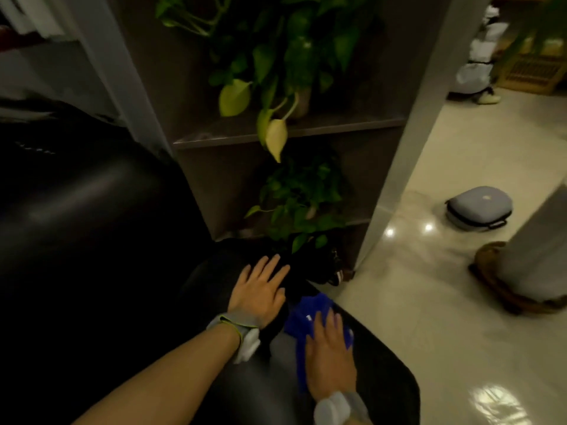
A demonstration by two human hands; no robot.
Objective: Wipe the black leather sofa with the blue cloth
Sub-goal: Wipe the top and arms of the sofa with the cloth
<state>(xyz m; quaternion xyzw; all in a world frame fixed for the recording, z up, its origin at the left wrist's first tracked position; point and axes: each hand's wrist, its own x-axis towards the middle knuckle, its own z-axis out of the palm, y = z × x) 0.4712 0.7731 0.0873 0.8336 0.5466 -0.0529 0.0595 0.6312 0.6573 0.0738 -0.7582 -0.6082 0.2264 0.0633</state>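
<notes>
right hand (330,354): flat, fingers straight, pressing blue cloth (302,328) onto black leather sofa (92,225) armrest | left hand (259,289): fingers spread, resting flat on sofa just beside cloth | trailing plant (294,204): on shelf beyond left fingertips
</notes>
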